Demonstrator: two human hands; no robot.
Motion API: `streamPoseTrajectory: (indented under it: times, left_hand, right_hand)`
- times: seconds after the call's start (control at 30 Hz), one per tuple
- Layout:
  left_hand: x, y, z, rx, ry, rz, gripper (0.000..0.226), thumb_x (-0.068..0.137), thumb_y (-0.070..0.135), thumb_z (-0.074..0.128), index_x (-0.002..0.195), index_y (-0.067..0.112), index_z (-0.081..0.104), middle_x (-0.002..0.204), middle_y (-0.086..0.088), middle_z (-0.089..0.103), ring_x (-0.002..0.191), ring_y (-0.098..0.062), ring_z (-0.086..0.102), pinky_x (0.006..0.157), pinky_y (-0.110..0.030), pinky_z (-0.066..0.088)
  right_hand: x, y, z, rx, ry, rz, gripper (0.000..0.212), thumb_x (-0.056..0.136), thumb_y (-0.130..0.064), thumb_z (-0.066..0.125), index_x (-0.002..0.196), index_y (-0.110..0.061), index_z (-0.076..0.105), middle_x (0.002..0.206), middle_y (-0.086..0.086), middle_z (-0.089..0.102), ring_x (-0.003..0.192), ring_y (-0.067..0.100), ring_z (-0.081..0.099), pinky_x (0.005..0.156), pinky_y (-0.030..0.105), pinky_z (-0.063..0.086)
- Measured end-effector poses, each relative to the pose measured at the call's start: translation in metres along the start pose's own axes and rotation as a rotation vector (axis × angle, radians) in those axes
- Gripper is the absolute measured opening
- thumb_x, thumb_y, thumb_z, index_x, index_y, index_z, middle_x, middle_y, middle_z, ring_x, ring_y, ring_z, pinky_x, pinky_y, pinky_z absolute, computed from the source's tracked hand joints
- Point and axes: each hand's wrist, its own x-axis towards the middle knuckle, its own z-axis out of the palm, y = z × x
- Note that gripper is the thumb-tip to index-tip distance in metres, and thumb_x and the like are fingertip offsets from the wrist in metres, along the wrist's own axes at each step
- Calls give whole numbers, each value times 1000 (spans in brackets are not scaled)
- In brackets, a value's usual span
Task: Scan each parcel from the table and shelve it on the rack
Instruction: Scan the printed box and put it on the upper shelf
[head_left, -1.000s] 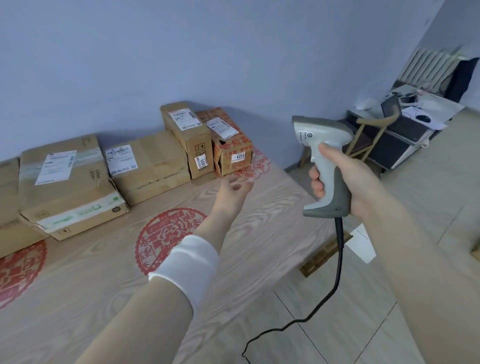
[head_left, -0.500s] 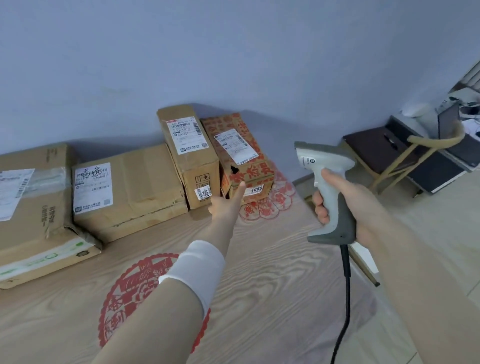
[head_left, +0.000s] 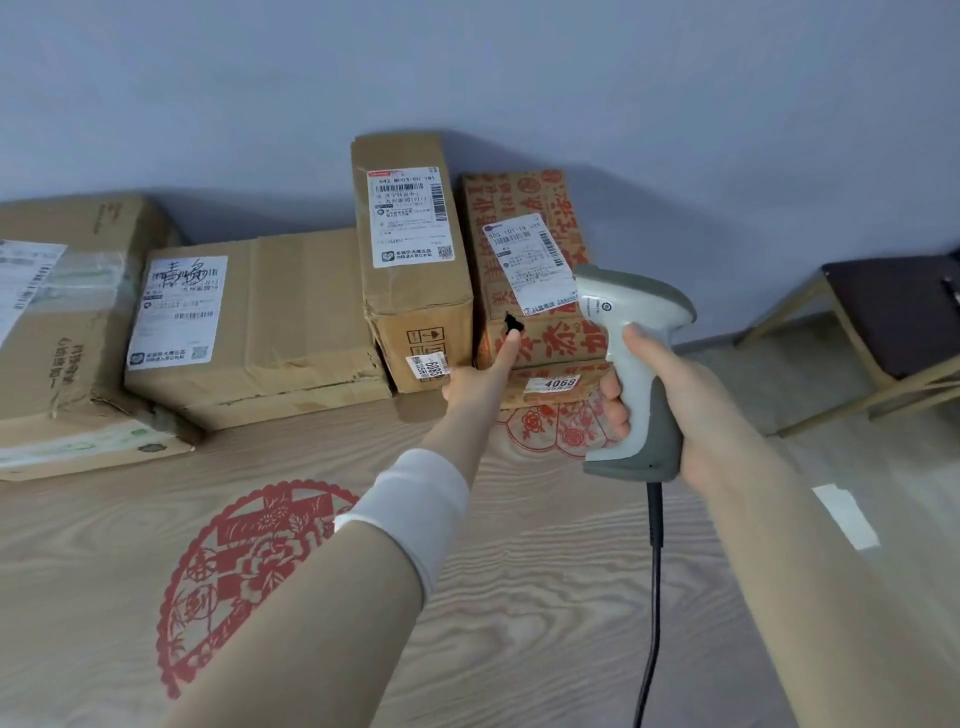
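Note:
Several cardboard parcels line the wall on a wood-grain table (head_left: 519, 597). Rightmost is a red-printed parcel (head_left: 524, 208) with a white label and a 4068 sticker. Beside it stands a tall brown parcel (head_left: 415, 291), then a wide flat parcel (head_left: 291, 312) and a large parcel (head_left: 67, 312) at far left. My left hand (head_left: 480, 379) reaches forward, a straight finger touching the front edge of the red-printed parcel. My right hand (head_left: 670, 395) grips the handle of a grey-white barcode scanner (head_left: 628, 338), its head just in front of the red-printed parcel's label.
The scanner's black cable (head_left: 652, 597) hangs down over the table's right part. A wooden chair (head_left: 893, 322) with a dark seat stands on the floor at right. The grey wall is right behind the parcels. Red paper-cut motifs decorate the tabletop.
The view has closed in on the parcels. My left hand has stretched forward to the red-printed parcel, and the scanner has come up close to that parcel's label.

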Motion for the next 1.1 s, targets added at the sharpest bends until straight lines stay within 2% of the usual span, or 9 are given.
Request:
streamPoseTrajectory:
  times: [0.1,0.23,0.47,0.57,0.67,0.8,0.93,1.0,1.1]
  left_hand:
    - [4,6,10,-31,29,-14,111,58,81,59,138,7,39,133,-10,47,114,-29,48,99,-48,46]
    - [9,4,14,-207,-103,-136,84,78,60,63,140,9,38,138,-10,45,126,-36,45,97,-53,47]
    - [10,15,24,-423,-128,-172,77,75,56,69,131,10,44,131,-12,50,118,-37,51,85,-52,55]
    - [12,15,28,-410,-74,-129,62,86,47,62,126,4,44,118,-11,52,113,-32,51,89,-47,54]
    - [9,18,31,-398,-60,-105,43,93,38,55,114,1,46,102,-8,52,103,-27,50,83,-40,54]
    - [0,21,35,-385,-20,-74,46,95,32,53,125,-1,43,114,-11,53,109,-29,51,86,-41,53]
    - [-12,12,40,-434,-31,-32,57,96,29,51,146,11,29,138,-13,46,125,-31,46,71,-38,53]
    - [-21,5,43,-480,-51,-25,60,96,29,51,148,14,25,139,-12,45,121,-29,47,70,-38,54]
    - [-39,-7,45,-521,-84,35,57,97,28,51,147,14,28,133,-11,47,112,-25,48,78,-41,53]
  right_hand:
    - [11,-2,-12,11,-34,14,29,92,-37,56,91,-8,55,54,4,57,38,13,48,41,19,44]
    - [18,-5,-29,29,-61,30,31,91,-36,58,105,-8,53,59,5,58,42,15,49,41,22,44]
    - [23,-12,-52,43,-67,80,29,91,-37,56,88,-9,59,56,3,58,41,12,49,40,20,44]
    - [24,-14,-57,33,-70,95,30,91,-38,56,83,-9,60,57,3,58,42,12,49,40,20,44]
    - [24,-15,-59,24,-70,102,32,91,-38,56,80,-9,60,58,4,58,42,13,50,40,22,44]
    - [19,-18,-61,42,-85,103,31,91,-38,56,82,-9,60,58,5,58,42,13,50,40,21,44]
    - [10,-20,-61,37,-110,70,31,91,-38,56,83,-8,58,59,5,57,42,14,48,39,23,43]
    - [4,-20,-63,45,-117,58,31,90,-38,57,84,-7,58,59,5,57,41,14,48,39,23,43]
    - [-10,-22,-63,65,-115,42,30,90,-37,58,87,-7,57,59,5,58,41,13,48,39,21,42]
